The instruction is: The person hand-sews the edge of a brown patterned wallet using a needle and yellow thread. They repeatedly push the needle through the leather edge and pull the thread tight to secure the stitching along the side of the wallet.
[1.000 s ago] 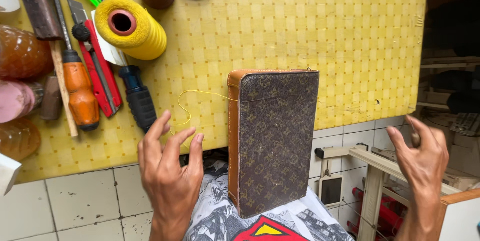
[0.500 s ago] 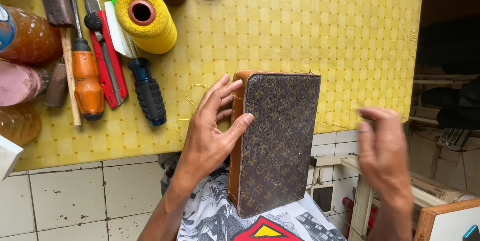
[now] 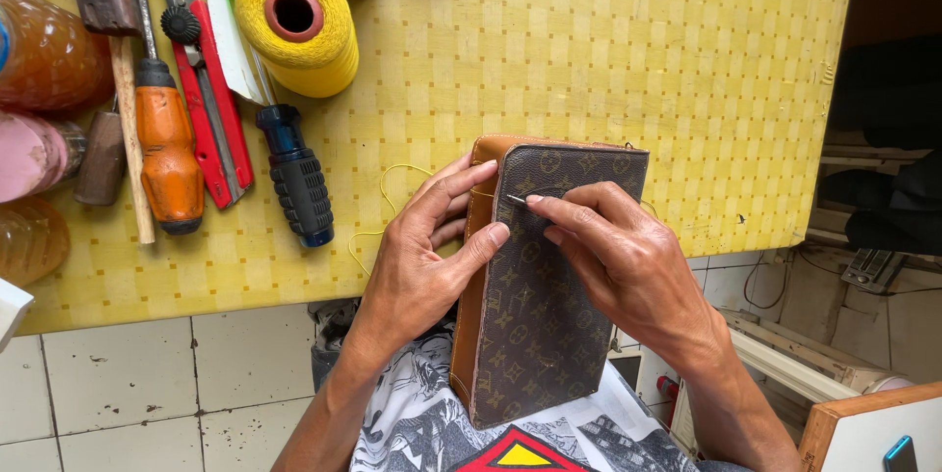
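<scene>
A brown patterned leather wallet (image 3: 549, 335) with a tan spine leans from my lap up onto the edge of the yellow table (image 3: 589, 60). My left hand (image 3: 432, 241) grips its tan left edge, thumb on the patterned face. My right hand (image 3: 618, 256) pinches a thin needle (image 3: 517, 200) between thumb and forefinger, its tip at the upper left of the wallet. A yellow thread (image 3: 383, 207) loops loosely on the table just left of my left hand.
A yellow thread spool (image 3: 299, 26) stands at the top left. Beside it lie a dark-handled screwdriver (image 3: 294, 178), an orange-handled screwdriver (image 3: 169, 153), a red utility knife (image 3: 208, 109) and amber bottles (image 3: 39, 60). White tiled counter (image 3: 128, 384) runs below the table.
My right hand came in from the right and now holds the needle at the wallet. My left hand settled more firmly around the wallet's left edge.
</scene>
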